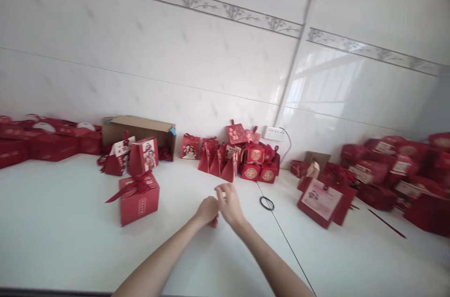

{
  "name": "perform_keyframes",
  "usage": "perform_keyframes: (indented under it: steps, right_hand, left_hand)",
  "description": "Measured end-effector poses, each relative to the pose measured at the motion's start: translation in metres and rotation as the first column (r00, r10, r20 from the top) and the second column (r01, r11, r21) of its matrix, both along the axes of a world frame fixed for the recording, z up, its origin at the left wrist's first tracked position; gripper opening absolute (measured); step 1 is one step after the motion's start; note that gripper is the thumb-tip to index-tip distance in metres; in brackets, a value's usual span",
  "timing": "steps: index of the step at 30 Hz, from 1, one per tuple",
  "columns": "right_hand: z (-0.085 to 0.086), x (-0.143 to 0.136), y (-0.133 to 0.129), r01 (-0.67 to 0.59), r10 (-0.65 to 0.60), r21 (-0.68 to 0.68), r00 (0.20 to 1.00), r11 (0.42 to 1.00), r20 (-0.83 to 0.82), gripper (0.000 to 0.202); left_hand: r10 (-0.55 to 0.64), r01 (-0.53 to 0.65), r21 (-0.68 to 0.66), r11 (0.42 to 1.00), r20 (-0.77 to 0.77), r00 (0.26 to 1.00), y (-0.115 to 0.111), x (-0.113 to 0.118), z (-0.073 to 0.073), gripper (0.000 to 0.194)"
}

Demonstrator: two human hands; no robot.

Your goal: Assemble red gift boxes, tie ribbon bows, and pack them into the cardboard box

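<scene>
Both hands meet over the white table in front of me. My left hand (208,210) is closed around a small red box (213,223), of which only a lower edge shows between the wrists. Just above it, my right hand (228,201) has its fingers curled together in a pinch; whatever lies between them is hidden. Behind the hands stand several red triangular gift boxes (220,161) and small red boxes with gold round emblems (251,171). To the left sits a larger red gift box (139,197) tied with a ribbon bow.
An open cardboard box (138,122) lies against the tiled wall. A black ring (266,203) rests right of my hands, by a seam in the table (197,269). Red bags (321,198) and piled red boxes (386,166) stand right. A white power strip (274,133) is behind.
</scene>
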State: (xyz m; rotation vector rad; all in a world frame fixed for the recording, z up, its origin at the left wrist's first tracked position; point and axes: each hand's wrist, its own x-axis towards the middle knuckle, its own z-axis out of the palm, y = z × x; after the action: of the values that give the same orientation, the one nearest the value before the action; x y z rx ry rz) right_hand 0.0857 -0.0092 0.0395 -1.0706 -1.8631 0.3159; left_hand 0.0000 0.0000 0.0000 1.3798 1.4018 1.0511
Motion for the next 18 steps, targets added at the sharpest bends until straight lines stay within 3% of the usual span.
perform_keyframes:
  steps: [5,14,18]
  right_hand:
    - [-0.008,0.019,0.064,0.027,-0.028,0.044,0.999,0.999,0.033,0.022]
    - [0.003,-0.009,0.152,0.204,-0.204,-0.003,0.979,0.979,-0.008,0.035]
    - [0.005,-0.008,0.171,0.227,-0.229,-0.033,0.969,0.973,-0.094,0.038]
  left_hand:
    - [0.024,-0.025,-0.043,0.999,-0.032,0.999,-0.004,-0.011,-0.003,0.034]
    - [-0.088,0.089,0.048,0.995,-0.01,0.996,-0.01,-0.011,0.003,0.031]
    - [-0.066,0.066,0.051,0.996,-0.012,0.998,-0.007,-0.011,0.002,0.032]
